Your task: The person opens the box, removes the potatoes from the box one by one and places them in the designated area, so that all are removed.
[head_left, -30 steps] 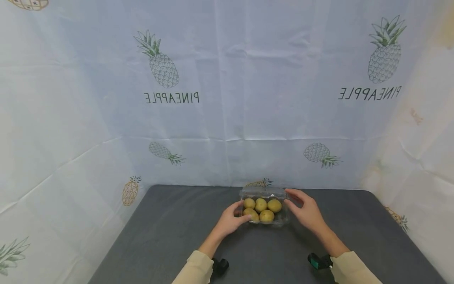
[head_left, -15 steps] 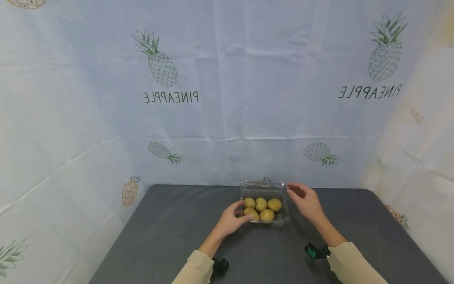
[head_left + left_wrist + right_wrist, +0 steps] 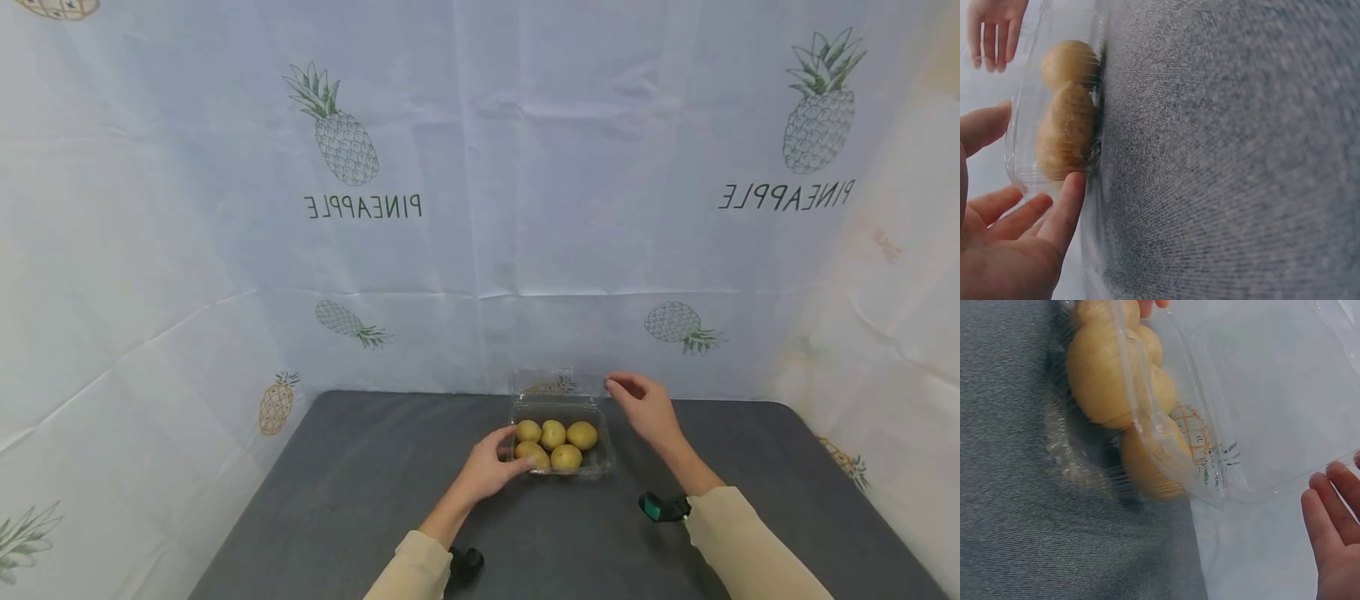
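Observation:
A clear plastic clamshell container (image 3: 604, 460) stands near the back of the dark table, its lid (image 3: 585, 385) tilted up and back. Several yellow-brown potatoes (image 3: 581, 435) lie inside. My left hand (image 3: 483, 467) holds the container's left end, thumb at the front and fingers at the side. In the left wrist view its fingertips are right at the plastic wall (image 3: 1016, 137), close to a potato (image 3: 1063, 128). My right hand (image 3: 651, 412) pinches the raised lid at its right corner. In the right wrist view, that hand's fingers (image 3: 1329, 515) are at the lid's edge.
The dark table (image 3: 555, 533) extends in front and to both sides. A white cloth (image 3: 480, 208) with printed pineapples hangs directly behind and beside it. Black wrist devices (image 3: 468, 565) sit below both hands.
The lid has swung upward and back, and my right hand has risen with it. The left hand stays at the container's left end; the potatoes have not moved.

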Demonstrator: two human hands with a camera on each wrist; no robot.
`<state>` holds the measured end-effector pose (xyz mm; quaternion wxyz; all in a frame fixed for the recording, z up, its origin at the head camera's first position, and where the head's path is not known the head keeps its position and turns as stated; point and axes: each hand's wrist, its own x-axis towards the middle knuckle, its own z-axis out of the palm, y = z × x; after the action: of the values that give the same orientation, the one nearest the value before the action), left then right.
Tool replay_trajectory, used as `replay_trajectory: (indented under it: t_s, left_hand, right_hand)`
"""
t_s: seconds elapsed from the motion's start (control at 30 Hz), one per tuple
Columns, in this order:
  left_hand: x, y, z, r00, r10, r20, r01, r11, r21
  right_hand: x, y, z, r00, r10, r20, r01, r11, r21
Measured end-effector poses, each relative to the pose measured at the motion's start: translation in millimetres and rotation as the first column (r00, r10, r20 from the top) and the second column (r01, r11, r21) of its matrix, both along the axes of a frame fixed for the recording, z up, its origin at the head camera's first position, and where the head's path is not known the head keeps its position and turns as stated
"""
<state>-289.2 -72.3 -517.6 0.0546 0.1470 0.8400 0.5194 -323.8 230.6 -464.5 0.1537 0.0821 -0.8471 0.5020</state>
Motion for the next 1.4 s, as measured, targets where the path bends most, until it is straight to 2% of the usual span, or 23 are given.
replay_trajectory:
  t_s: [0.4,0.73,1.0,1.17,1.4]
  left_hand:
    - [1.8,-1.9,0.1,1.0,-0.011,0.009,0.011,1.0,0.011]
    - [0.9,-2.0,-1.2,1.0,-0.011,0.011,0.011,1.0,0.014]
    - [-0.1,-0.4,-2.2,1.0,-0.014,0.006,0.014,1.0,0.023]
    - [-0.2,0.0,-2.9,1.0,-0.006,0.014,0.006,1.0,0.026]
    - [-0.6,0.9,-3.5,1.0,0.005,0.008,-0.005,0.999,0.034]
  right_hand:
    - [-16.4,-3.1,-7.3,0.997,0.047,0.062,-0.035,0.984,-0.177]
    - [-27.8,-5.0,-29.2,0.984,0.014,0.18,0.015,0.987,-0.161]
    - [-32.8,-6.3,-40.6,0.97,-0.006,0.244,0.07,0.965,-0.254]
    - [-35.8,-8.2,-47.0,0.964,-0.015,0.266,0.087,0.962,-0.259]
    - [-31.2,-3.3,-43.9,0.96,0.007,0.281,0.041,0.985,-0.165]
